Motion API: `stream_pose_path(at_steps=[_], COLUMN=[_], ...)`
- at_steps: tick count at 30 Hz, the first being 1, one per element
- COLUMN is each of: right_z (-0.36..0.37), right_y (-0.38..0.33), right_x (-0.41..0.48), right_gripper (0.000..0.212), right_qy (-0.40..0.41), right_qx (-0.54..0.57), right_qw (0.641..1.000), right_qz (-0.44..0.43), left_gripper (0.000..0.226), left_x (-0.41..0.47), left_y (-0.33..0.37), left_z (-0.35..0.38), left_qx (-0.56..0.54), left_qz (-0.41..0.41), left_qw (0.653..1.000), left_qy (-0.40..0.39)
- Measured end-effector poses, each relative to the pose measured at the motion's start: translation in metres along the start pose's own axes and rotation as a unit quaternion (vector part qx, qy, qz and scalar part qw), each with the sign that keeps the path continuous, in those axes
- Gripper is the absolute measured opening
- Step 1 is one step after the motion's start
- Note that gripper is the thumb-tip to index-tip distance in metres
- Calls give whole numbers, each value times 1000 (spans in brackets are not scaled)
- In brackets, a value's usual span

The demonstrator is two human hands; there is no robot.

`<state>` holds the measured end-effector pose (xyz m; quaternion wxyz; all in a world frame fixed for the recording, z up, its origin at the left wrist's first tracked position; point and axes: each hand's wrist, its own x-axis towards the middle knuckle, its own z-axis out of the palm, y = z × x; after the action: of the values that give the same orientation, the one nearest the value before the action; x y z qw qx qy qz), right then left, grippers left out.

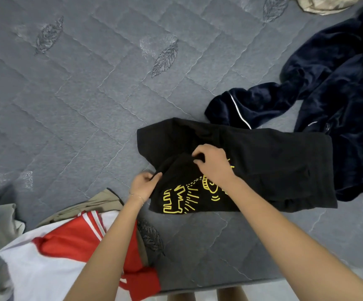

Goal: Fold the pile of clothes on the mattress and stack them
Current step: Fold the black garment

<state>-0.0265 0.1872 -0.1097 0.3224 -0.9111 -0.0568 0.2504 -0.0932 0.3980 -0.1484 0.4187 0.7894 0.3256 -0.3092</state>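
Note:
A black T-shirt (269, 168) with a yellow line drawing lies partly folded on the grey quilted mattress (72, 101), right of centre. My left hand (142, 184) pinches the shirt's left edge. My right hand (212, 162) grips a fold of the black cloth just above the yellow print. A red and white garment (67, 242) lies at the lower left under my left forearm. A dark navy velvet garment (336, 92) with white piping sprawls at the right, its edge behind the black shirt.
A beige garment (102, 202) sticks out from beneath the red and white one. Grey-green cloth (0, 218) lies at the far left edge. A pale patterned fabric (325, 4) sits at the top right. The mattress front edge (197, 287) runs along the bottom.

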Motion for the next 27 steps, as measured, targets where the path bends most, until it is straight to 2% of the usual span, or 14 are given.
stream_pose_path(at_steps=[3, 5, 9, 12, 15, 17, 19, 20, 22, 24, 27], right_z=[-24, -43, -79, -100, -115, -123, -122, -118, -99, -66, -14], right_y=[15, 29, 66, 83, 94, 103, 107, 103, 87, 71, 47], right_x=[-15, -26, -41, -49, -52, -52, -52, -51, -52, -52, -54], right_gripper=[23, 30, 32, 31, 33, 33, 38, 40, 37, 29, 26], right_qy=[48, 87, 208, 266, 318, 334, 336, 340, 342, 310, 190], right_qx=[94, 141, 226, 220, 197, 205, 203, 183, 135, 118, 162], right_qw=[994, 986, 948, 927, 908, 893, 886, 894, 921, 943, 968], right_qz=[-1, 9, 86, 147, 187, 223, 246, 229, 132, 38, 6], left_gripper=[40, 39, 22, 16, 20, 23, 25, 24, 17, 23, 28], left_x=[-21, -38, -71, -96, -117, -114, -98, -86, -59, -38, -19], left_y=[12, 25, 55, 81, 100, 99, 84, 72, 45, 26, 18], left_z=[7, 16, 54, 105, 139, 139, 125, 115, 91, 70, 56], left_qx=[-92, -123, -139, -126, -177, -212, -273, -281, -221, -161, -197], left_qz=[14, 20, 131, 154, 142, 134, 95, 79, 65, 30, -53], left_qw=[996, 990, 965, 949, 916, 927, 951, 957, 957, 959, 961], left_qy=[-8, -63, -180, -246, -331, -278, -108, -1, 173, 232, 185])
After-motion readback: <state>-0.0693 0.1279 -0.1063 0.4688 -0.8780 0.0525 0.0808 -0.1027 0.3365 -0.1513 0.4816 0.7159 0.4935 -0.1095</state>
